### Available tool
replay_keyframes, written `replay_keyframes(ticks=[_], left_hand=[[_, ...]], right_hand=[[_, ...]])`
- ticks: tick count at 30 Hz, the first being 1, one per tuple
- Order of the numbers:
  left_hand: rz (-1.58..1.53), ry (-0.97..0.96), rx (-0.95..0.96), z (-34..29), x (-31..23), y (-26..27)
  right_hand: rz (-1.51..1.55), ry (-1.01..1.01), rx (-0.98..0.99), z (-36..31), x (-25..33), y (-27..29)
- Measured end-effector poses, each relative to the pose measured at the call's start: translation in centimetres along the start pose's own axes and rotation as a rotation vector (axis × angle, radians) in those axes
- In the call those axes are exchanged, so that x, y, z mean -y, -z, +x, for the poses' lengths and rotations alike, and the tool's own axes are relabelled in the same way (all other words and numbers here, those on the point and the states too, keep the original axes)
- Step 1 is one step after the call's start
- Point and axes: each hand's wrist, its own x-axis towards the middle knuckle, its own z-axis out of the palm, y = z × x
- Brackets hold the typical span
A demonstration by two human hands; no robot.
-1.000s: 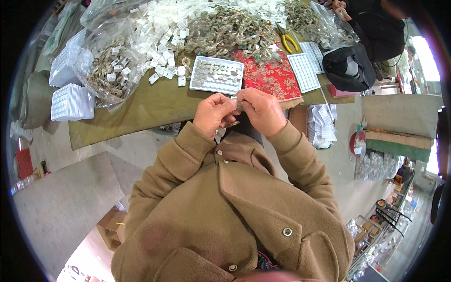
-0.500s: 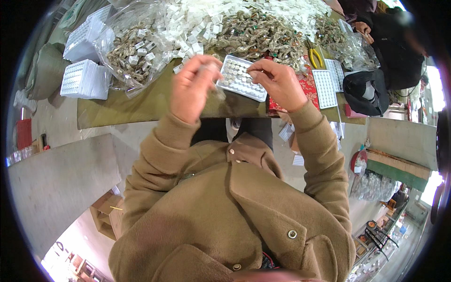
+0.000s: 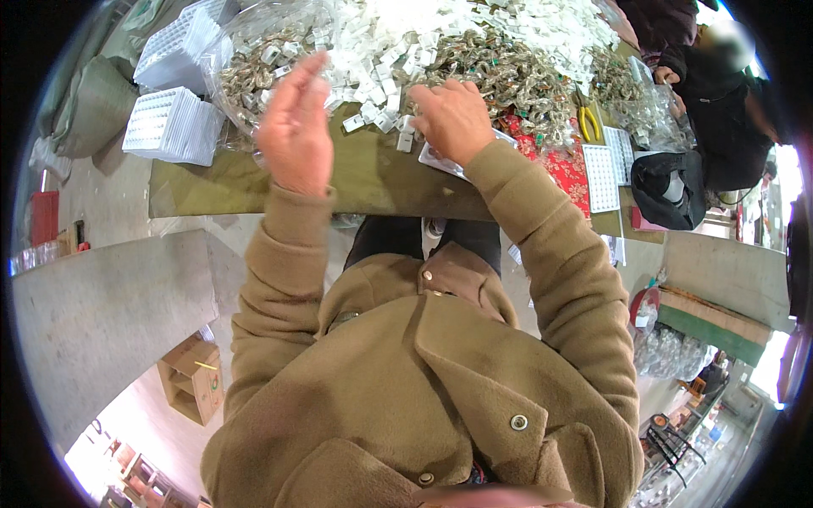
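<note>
My left hand (image 3: 296, 131) is raised over the near edge of a clear plastic bag (image 3: 227, 80) of coiled wires and white pieces. Its fingers are stretched out, slightly blurred, and nothing shows in them. My right hand (image 3: 453, 120), back upward with fingers bent, hovers over a white tray (image 3: 440, 162) and covers most of it. Its fingertips point at small white plastic housings (image 3: 405, 135) and a heap of coiled clear wires (image 3: 500, 72); whether they hold anything is hidden.
Stacks of white dimpled trays (image 3: 174, 127) stand at the left. To the right lie yellow-handled pliers (image 3: 588, 124), a red patterned cloth (image 3: 559, 165), more trays (image 3: 601, 178) and a black bag (image 3: 669, 188). Another person's hand (image 3: 666, 75) is at the far right.
My left hand has moved left and up, away from the tray. My right hand has shifted left and farther out, from the tray's right side to above it, toward the white housings.
</note>
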Motion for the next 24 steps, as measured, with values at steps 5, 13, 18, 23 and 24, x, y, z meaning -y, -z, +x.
replay_keyframes(ticks=[5,13,18,23,24], left_hand=[[-0.478,0.686,0.15,-5.1,0.5,-1.9],[-0.599,0.976,0.208,-6.0,2.3,-1.6],[-0.674,0.9,0.319,-6.4,0.9,-2.6],[-0.801,0.866,0.234,-7.6,-0.2,-4.3],[-0.814,0.9,0.217,-7.7,-0.2,-4.4]], right_hand=[[0.415,-0.171,-0.022,0.3,-0.5,0.5],[1.213,-0.287,-0.016,-1.9,0.8,3.8],[1.346,-0.24,0.033,-4.5,2.3,5.4],[1.317,-0.262,-0.032,-7.0,2.4,6.1],[1.328,-0.262,-0.062,-7.6,2.3,6.0]])
